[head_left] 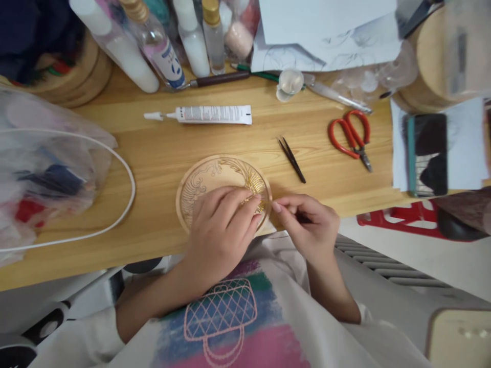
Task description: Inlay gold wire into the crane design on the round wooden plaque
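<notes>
A round wooden plate [203,176] lies near the table's front edge, carved with wavy, plant-like lines. Shiny gold wire [251,179] fills part of its pattern on the right. My left hand [220,230] is curved over the plate and holds it, fingertips and thumb close together on the gold area, hiding the lower middle. Just off the right rim, my right hand [309,225] pinches a very thin strand, which looks like wire; its exact kind is hard to make out. Black tweezers [292,159] lie beyond my right hand, beside the plate.
A white glue tube [213,114] lies behind the plate. Red-handled pliers [352,135] and a phone [427,153] are to the right. Bottles [164,56], pens and paper sheets [326,25] line the back. A plastic bag [57,163] and white cable [130,174] occupy the left.
</notes>
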{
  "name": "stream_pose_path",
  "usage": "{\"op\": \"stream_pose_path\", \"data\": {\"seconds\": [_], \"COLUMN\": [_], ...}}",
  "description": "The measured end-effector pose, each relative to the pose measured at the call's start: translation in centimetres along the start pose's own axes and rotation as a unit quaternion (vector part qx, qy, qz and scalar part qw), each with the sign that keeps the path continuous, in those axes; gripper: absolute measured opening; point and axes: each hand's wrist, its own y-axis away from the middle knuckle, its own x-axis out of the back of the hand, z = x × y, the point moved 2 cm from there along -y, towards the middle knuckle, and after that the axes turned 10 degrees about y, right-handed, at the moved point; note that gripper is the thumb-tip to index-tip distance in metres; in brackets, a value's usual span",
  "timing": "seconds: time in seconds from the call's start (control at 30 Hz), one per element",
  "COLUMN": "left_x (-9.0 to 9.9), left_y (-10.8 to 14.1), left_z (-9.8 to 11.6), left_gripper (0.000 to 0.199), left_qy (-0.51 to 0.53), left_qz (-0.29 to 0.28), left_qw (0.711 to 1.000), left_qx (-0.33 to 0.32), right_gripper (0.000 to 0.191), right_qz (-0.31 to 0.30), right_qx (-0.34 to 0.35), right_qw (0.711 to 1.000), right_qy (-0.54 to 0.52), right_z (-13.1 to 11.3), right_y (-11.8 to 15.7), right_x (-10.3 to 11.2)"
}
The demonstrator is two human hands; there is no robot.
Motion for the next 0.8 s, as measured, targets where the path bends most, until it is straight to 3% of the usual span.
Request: {"op": "stream_pose_path", "data": {"seconds": [0.2, 0.5, 0.8], "left_x": [0.6, 1.2, 1.0], "left_y": [-1.6, -1.8, -1.8], "left_z": [0.2, 0.6, 0.6], "left_gripper": [0.006, 0.016, 0.013], "left_qy": [0.052, 0.054, 0.061], "left_qz": [0.006, 0.000, 0.000], "left_qw": [0.999, 0.998, 0.997], "left_qx": [-0.011, -0.034, -0.041], "right_gripper": [0.005, 0.001, 0.001], "right_qz": [-0.008, -0.020, -0.040], "right_qx": [0.000, 0.014, 0.039], "right_qw": [0.999, 0.997, 0.994], "right_qy": [-0.051, -0.079, -0.099], "right_z": [-1.0, -1.0, -0.6], "right_y": [0.0, -0.5, -0.9], "right_x": [0.6, 1.2, 1.3]}}
